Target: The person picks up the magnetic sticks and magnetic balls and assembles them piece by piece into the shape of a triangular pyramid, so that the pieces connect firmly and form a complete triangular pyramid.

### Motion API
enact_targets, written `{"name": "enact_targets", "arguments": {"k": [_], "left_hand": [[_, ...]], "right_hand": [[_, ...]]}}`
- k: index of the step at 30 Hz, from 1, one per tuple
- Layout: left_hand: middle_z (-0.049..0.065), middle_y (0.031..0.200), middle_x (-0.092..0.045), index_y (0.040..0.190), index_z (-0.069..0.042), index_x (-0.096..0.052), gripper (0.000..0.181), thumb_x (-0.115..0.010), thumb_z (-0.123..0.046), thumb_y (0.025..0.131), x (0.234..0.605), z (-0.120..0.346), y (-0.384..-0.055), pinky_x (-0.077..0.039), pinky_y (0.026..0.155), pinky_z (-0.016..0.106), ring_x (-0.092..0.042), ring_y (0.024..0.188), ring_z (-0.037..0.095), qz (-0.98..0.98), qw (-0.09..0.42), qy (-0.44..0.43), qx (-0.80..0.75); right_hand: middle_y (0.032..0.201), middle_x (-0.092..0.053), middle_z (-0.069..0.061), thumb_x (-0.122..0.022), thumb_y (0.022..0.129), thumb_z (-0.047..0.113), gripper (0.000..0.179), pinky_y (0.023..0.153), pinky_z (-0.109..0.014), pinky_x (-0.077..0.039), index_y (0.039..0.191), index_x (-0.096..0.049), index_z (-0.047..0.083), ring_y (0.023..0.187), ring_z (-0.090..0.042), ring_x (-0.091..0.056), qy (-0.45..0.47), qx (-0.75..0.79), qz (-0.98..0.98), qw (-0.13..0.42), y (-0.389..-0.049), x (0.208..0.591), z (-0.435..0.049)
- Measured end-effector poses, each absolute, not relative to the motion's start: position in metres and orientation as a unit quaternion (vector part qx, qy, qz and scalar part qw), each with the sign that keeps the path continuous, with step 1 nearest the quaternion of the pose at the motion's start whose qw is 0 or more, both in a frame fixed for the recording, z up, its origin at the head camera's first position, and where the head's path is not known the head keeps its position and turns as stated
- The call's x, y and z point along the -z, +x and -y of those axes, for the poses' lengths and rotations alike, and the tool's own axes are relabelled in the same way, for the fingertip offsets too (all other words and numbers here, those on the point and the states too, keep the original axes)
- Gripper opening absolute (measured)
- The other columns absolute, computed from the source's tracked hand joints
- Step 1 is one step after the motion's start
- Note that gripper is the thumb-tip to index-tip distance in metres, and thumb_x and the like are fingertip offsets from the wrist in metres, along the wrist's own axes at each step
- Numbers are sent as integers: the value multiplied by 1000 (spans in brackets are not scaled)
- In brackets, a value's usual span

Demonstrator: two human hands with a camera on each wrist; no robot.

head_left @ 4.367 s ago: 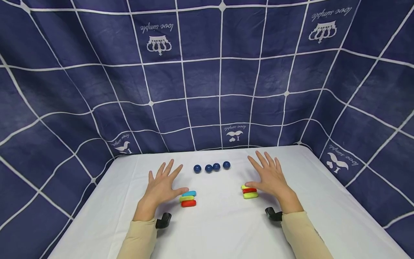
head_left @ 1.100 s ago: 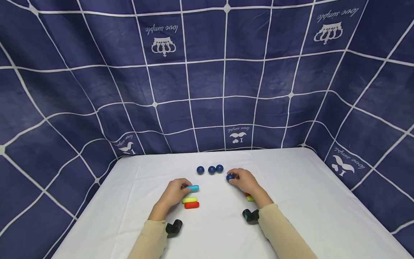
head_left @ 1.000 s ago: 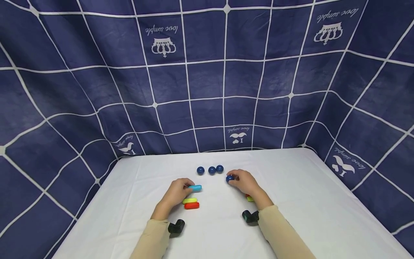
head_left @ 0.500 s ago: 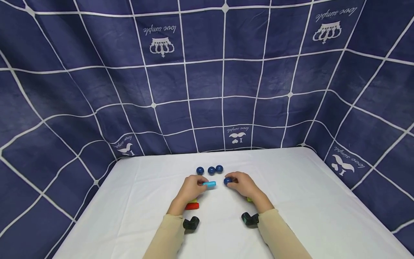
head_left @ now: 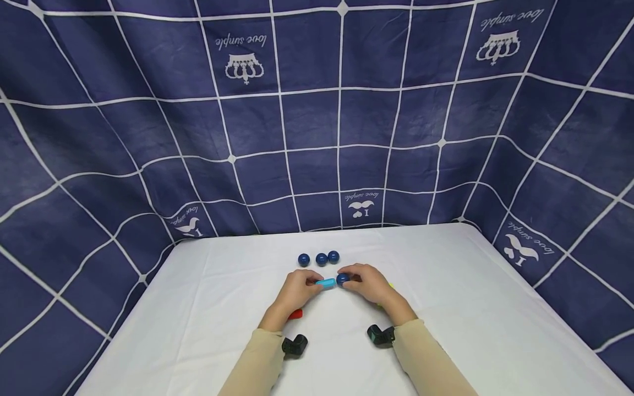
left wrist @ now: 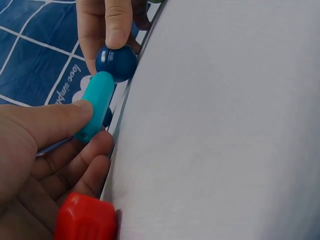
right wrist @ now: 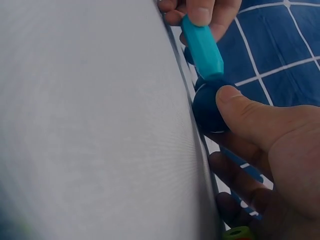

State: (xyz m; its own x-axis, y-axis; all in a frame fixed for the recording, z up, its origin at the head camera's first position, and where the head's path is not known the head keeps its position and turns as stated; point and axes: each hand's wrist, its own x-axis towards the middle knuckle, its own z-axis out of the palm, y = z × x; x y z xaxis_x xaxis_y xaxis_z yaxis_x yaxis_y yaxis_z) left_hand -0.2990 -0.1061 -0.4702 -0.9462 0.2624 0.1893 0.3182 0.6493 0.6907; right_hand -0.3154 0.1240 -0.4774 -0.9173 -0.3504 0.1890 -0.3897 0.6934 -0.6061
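Over the middle of the table my left hand (head_left: pixel 295 290) pinches a light-blue toy rod (head_left: pixel 326 283) between thumb and fingers. My right hand (head_left: pixel 370 285) grips a dark-blue ball (head_left: pixel 342 279) the same way. In the left wrist view, the rod's free end (left wrist: pixel 104 80) meets the ball (left wrist: pixel 117 64). From the right wrist view too, the rod (right wrist: pixel 204 50) runs straight to the ball (right wrist: pixel 209 107). A red rod (head_left: pixel 295 314) lies below my left hand, partly covered by it.
Three more dark-blue balls (head_left: pixel 321 259) stand in a row behind my hands on the white-covered table (head_left: pixel 208 286). Yellow-green bits (head_left: pixel 391 285) show by my right hand, mostly hidden. A blue checked cloth (head_left: pixel 307 121) hangs behind and at the sides.
Both hands were open and held nothing at first. Left has picked up the light-blue rod and moved right; right has taken the rightmost ball and moved left and nearer, bringing the two together.
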Motion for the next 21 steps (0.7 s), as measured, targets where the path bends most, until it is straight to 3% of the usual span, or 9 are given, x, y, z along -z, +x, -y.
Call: {"name": "enact_targets", "arguments": {"k": [21], "left_hand": [[1, 90, -73, 101, -11, -77, 17, -79, -11, 84, 477, 106, -297, -49, 71, 22, -58, 77, 7, 906, 56, -149, 393]], "right_hand": [[108, -72, 1, -75, 89, 20, 33, 89, -37, -52, 122, -70, 21, 93, -12, -62, 206, -361, 909, 12, -312, 471, -129]]}}
